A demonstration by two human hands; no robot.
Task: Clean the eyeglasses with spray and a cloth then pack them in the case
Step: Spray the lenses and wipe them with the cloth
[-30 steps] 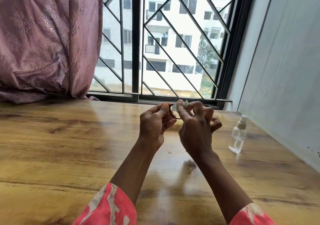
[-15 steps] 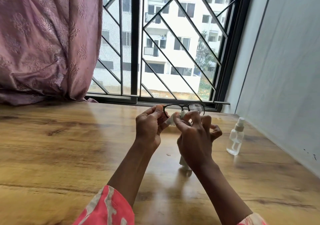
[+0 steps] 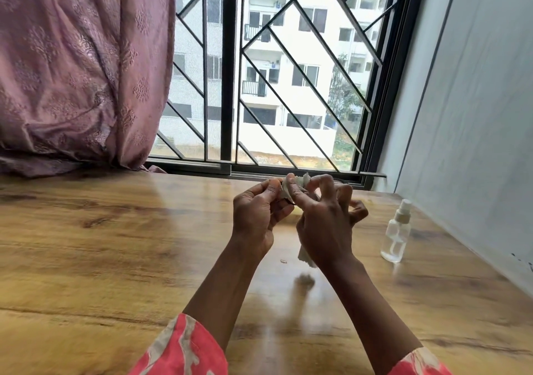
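Note:
Both hands are raised above the wooden table [image 3: 115, 245], close together. My left hand [image 3: 256, 216] pinches the dark-framed eyeglasses [image 3: 290, 201], of which only a sliver of frame shows between the hands. My right hand [image 3: 323, 216] pinches a white cloth [image 3: 300, 181] against the glasses with thumb and forefinger; the cloth's tail [image 3: 305, 256] hangs below the palm. A clear spray bottle [image 3: 396, 232] with a white nozzle stands upright on the table to the right of my right hand. No case is in view.
A barred window [image 3: 274, 86] runs along the table's far edge. A pink curtain [image 3: 80, 66] hangs at the back left and a grey wall [image 3: 476, 115] borders the table's right side. A tiny speck [image 3: 283, 261] lies on the table below my hands.
The glasses' lenses, visible above the hands half a second ago, are now hidden behind fingers and cloth. My right hand has bunched the cloth over them. The bottle stayed put.

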